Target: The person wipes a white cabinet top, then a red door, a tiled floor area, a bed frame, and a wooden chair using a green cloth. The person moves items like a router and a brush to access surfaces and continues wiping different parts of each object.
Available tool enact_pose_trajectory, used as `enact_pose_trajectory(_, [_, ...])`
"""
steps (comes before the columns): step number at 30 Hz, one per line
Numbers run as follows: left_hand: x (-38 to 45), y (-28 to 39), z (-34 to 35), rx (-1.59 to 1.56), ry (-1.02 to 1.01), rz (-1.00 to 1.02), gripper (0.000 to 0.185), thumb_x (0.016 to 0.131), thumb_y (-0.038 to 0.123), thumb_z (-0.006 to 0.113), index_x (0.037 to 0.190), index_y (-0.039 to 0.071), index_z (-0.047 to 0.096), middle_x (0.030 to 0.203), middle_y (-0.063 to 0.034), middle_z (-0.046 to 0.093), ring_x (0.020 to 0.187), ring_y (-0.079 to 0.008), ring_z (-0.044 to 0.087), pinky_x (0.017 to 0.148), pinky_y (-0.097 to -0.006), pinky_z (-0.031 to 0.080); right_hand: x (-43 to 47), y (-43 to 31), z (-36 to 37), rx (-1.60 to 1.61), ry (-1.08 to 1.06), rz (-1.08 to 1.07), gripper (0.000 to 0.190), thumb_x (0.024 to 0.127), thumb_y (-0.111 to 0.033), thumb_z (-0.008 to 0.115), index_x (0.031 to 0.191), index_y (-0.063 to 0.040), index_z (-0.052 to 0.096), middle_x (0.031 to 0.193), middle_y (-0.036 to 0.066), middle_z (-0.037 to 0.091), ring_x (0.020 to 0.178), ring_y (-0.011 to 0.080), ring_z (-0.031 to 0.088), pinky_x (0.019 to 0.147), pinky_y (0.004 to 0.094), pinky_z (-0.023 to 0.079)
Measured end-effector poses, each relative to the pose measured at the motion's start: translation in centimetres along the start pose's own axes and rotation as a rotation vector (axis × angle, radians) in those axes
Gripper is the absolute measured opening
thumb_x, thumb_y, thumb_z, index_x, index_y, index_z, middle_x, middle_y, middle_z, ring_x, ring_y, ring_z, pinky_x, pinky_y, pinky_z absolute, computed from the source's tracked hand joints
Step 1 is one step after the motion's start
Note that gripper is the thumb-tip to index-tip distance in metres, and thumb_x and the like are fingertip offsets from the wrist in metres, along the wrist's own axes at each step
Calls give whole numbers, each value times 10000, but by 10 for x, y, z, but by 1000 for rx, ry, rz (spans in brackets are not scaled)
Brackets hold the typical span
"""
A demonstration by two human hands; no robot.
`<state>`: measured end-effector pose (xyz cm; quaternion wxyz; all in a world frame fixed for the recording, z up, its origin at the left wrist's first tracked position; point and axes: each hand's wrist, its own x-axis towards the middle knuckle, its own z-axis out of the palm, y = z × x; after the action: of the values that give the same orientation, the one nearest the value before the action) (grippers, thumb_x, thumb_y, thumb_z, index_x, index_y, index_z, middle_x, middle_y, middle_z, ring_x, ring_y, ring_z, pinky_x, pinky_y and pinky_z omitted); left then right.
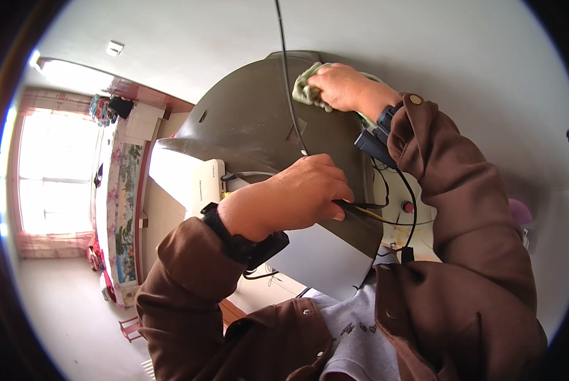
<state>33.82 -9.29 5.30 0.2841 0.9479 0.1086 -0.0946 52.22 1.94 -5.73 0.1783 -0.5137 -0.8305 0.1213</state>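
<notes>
My right hand [344, 88] presses a crumpled pale green cloth [308, 88] against a large curved dark grey-brown plastic housing [251, 105]. Below and to the left of it, my left hand [294, 193] is closed around a bundle of thin black and yellow cables [360, 208], which comes out past the fingertips. A single black cable [284, 62] hangs down across the housing and reaches the back of the left hand. Beside the left wrist sits a white set-top box [212, 183] bearing writing, with a grey cable [251, 175] plugged into its side.
A white panel [322, 257] lies below my left hand. More black cables [410, 200] hang beside my right sleeve. A pale wall [456, 62] stands close behind the housing. Farther left are a bright curtained window [58, 174] and a small red chair [130, 328].
</notes>
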Motion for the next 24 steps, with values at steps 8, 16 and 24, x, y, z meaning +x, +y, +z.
enact_pose_trajectory(8, [-1,0,8,24,26,25,259,762,172,735,980,40,690,945,-89,650,970,-308,556,892,-415,441,52,-94,28,-62,-237,-560,457,907,-407,517,1338,-261,558,1467,-74,446,1364,273,365,1115,579,224])
enact_pose_trajectory(16, [-2,2,10,61,46,-19,266,782,208,724,1002,62,701,949,-65,655,1000,-285,556,904,-405,443,46,-33,15,-101,-157,199,407,922,-349,450,1279,-188,561,1363,4,532,1256,282,480,1009,492,435])
enact_pose_trajectory(24, [-4,7,10,70,42,-76,257,797,218,709,1005,67,705,994,-61,666,1046,-279,552,939,-397,430,-28,83,7,-411,-303,271,187,800,-105,565,783,-31,736,880,157,708,821,292,680,729,397,540])
